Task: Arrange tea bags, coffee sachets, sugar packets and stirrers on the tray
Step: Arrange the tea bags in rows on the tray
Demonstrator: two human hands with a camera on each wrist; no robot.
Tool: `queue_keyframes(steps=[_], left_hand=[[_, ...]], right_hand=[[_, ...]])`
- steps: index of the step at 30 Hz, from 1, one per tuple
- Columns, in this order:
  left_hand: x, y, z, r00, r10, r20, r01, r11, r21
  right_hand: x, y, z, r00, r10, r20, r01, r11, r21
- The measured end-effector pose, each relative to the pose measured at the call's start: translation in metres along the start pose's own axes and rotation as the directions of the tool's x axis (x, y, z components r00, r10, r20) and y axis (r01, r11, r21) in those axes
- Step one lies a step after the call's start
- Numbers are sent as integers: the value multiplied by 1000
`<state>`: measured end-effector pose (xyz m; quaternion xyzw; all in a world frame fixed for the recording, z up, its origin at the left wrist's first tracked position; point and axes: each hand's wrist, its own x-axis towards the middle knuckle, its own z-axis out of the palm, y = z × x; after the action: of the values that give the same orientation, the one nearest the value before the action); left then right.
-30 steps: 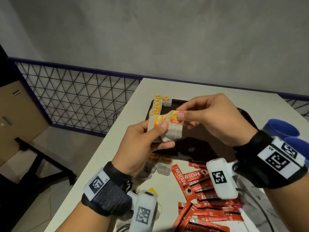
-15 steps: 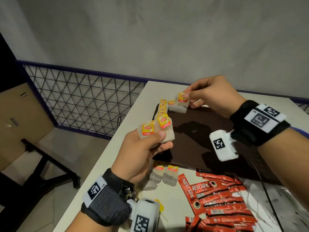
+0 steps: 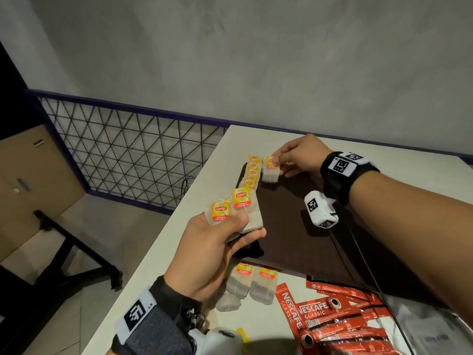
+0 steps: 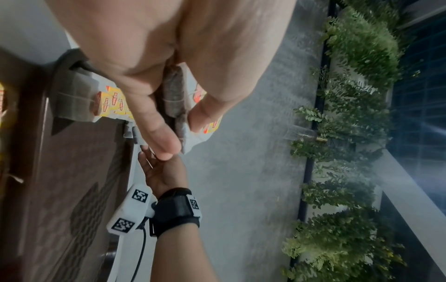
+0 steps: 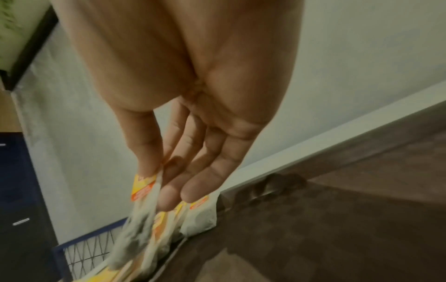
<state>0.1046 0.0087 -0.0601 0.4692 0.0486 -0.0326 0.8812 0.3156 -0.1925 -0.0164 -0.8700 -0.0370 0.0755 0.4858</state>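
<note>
Right hand [image 3: 298, 157] lowered pinching tea bag [image 3: 270, 170] onto tray [image 3: 294, 226] | left hand [image 3: 212, 242] grips yellow-tagged bags [image 3: 240, 211]

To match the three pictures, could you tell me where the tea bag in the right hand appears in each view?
Head: tea bag at the tray's far left corner.
Left wrist: hidden behind the left hand.
Right wrist: pinched at lower left.
Shared landmark: brown tray.

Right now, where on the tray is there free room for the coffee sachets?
The tray is bare right of the tea bag row along its left rim. The far-left corner is crowded: the right hand pinches a tea bag there.
</note>
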Motion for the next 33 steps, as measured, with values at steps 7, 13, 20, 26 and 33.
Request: queue_keyframes(steps=[7,13,20,26,33], left_hand=[[3,-3,-2,1000,-3,22,2,1000,13],[3,-5,-3,999,-11,41,9,999,42],[3,-6,-4,999,-4,53,2,999,39],[4,-7,-3,998,-4,57,2,999,42],[3,-7,-4,998,-6,61,3,999,44]], right_hand=[[34,13,9,996,87,-22,-88,994,-68],[46,10,13,994,94,-48,-97,992,-75],[51,17,9,983,146,-108,-155,985,-73],[47,21,9,986,160,-37,-163,981,-102],[41,25,15,983,182,-31,-183,982,-52]])
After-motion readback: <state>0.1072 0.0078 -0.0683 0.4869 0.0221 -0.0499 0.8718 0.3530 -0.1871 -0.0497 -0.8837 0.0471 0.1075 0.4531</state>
